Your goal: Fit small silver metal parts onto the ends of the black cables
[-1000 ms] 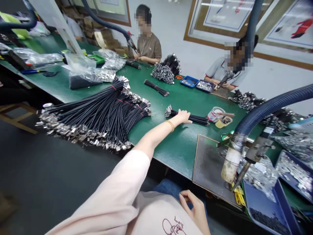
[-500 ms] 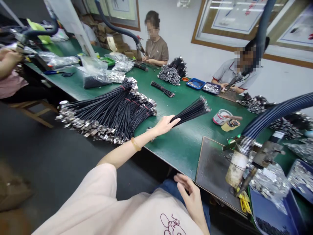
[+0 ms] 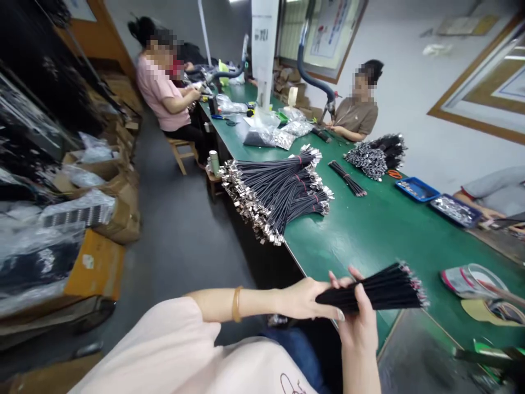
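A bundle of short black cables [image 3: 388, 289] lies level across both my hands, its reddish and silvery wire ends fanned out to the right. My left hand [image 3: 305, 298] is closed around the bundle's left end, which is hidden in the palm. From below, my right hand [image 3: 361, 323] wraps the middle of the same bundle, thumb in front and fingertips behind. Beyond my hands, a large pile of black cables [image 3: 274, 186] with metal connectors rests along the table edge, some tied with red bands. A smaller tied cable bundle [image 3: 348, 178] lies to its right.
The green table [image 3: 361, 235] carries a tub [image 3: 471, 280], a tape roll [image 3: 488, 312], a blue tray [image 3: 417, 189] and a tray of metal parts [image 3: 455, 210]. Co-workers sit around it. Cardboard boxes [image 3: 118, 210] stand on the floor at left.
My left hand has brought the cable bundle closer to my body. My right hand has risen from my lap and closed on it. The view has swung left.
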Demonstrator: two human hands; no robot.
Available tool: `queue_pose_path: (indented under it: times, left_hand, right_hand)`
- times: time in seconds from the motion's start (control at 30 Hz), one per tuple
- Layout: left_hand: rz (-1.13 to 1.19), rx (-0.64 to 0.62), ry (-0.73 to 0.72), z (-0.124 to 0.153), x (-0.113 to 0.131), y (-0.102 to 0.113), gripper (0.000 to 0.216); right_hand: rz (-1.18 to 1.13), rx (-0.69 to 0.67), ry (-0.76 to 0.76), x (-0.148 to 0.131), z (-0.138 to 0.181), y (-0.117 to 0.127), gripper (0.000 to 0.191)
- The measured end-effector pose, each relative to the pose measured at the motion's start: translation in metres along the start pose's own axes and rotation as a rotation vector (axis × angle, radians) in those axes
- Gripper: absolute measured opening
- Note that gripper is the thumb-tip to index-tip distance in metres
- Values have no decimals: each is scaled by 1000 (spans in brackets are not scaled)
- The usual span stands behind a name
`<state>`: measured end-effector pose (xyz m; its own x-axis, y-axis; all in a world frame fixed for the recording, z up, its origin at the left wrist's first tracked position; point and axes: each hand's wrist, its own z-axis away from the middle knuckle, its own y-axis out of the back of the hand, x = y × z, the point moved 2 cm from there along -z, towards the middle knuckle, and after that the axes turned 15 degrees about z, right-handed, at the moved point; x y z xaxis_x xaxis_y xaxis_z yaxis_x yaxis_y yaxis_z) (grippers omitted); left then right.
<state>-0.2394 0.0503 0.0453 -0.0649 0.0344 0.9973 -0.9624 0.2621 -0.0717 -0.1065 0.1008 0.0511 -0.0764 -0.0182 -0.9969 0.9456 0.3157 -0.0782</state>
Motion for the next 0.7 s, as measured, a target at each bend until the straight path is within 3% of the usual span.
queue_pose_path:
  times: [0.07, 0.13, 0.27, 0.37, 0.53, 0.6, 0.7]
  left_hand:
    - [109, -155, 142, 8, -13, -8, 47]
    - [8, -241, 198, 15, -18, -8, 44]
    - [-423, -237, 145, 27, -12, 6, 32]
    - [-605, -264, 88, 35, -4, 15, 27]
    - [-551, -317, -107, 25, 3, 6, 32]
    - [-459, -241, -172, 16, 2, -5, 43]
    - [-463, -169, -178, 9, -5, -18, 32]
  right_hand:
    - [-75, 83, 30, -15, 8, 3, 24]
    - [-174, 164, 32, -28, 17, 6, 26]
    - [-276, 248, 66, -44, 32, 10, 23]
    - [-238, 245, 123, -47, 37, 10, 20]
    - [-255, 250, 196, -49, 46, 1, 24]
    - [-209, 211, 250, -51, 50, -4, 26]
    - [-149, 201, 300, -53, 52, 0, 25]
